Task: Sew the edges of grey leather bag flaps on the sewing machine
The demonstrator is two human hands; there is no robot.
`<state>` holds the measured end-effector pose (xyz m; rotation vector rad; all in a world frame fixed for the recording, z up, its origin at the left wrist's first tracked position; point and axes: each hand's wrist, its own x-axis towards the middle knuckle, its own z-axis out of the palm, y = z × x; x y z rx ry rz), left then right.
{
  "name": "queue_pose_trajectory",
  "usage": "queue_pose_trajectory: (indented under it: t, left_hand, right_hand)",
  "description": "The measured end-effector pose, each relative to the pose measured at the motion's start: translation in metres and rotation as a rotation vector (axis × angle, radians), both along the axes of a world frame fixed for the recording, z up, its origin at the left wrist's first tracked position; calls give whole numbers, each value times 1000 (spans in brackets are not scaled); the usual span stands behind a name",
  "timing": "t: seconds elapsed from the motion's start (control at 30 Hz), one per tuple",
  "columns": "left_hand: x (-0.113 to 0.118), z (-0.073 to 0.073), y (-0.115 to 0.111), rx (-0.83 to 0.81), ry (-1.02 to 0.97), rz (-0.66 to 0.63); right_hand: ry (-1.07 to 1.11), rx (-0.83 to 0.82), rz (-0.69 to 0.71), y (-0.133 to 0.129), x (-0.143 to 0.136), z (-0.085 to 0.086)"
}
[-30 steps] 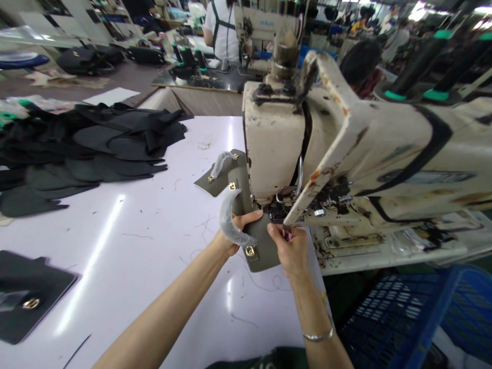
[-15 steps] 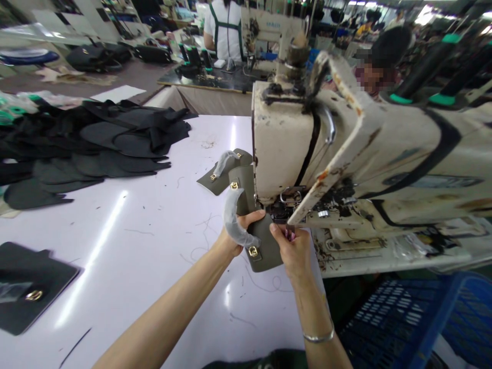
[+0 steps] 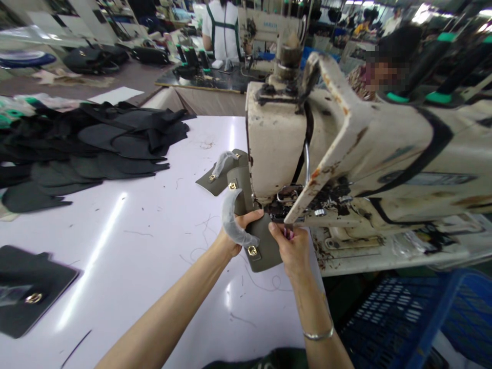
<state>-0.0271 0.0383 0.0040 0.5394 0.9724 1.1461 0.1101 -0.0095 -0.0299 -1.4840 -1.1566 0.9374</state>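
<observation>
An olive-grey panel point(image 3: 265, 246) with a plastic-wrapped curved handle point(image 3: 233, 221) and gold fittings lies under the head of a cream sewing machine point(image 3: 274, 138). My left hand point(image 3: 236, 233) reaches beneath the handle, its thumb and fingers on the panel close to the needle area. At the panel's right edge, my right hand point(image 3: 292, 246) pinches it, with something small and pink by its fingers. The needle itself is hidden. Behind the panel lies a similar piece point(image 3: 217, 177) with its own wrapped handle.
Black cut pieces point(image 3: 96, 143) are heaped at the back left. A dark panel point(image 3: 34, 287) lies at the left edge. A blue basket point(image 3: 434, 318) stands low on the right. Two people point(image 3: 223, 33) point(image 3: 369, 77) are beyond the machine.
The view has shifted slightly, and the metal lever on the machine head stands in a different position. Both hands keep their places on the panel.
</observation>
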Motion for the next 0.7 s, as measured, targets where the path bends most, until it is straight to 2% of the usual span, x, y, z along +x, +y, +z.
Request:
queue_pose_trajectory:
  t: [0.2, 0.33, 0.43, 0.57, 0.7]
  left_hand:
    - [-8, -9, -2, 11, 21, -73]
    - [-8, -16, -4, 47, 54, -93]
    - [1, -17, -11, 82, 37, 15]
    - [23, -13, -25, 31, -2, 231]
    - [39, -7, -35, -43, -51, 323]
  right_hand:
    - [-251, 3, 31, -9, 4, 25]
    - [-203, 14, 135, -6, 10, 29]
    - [-162, -15, 161, 2, 19, 26]
    - [-214, -17, 197, 11, 35, 28]
    - [-241, -33, 269, 19, 47, 35]
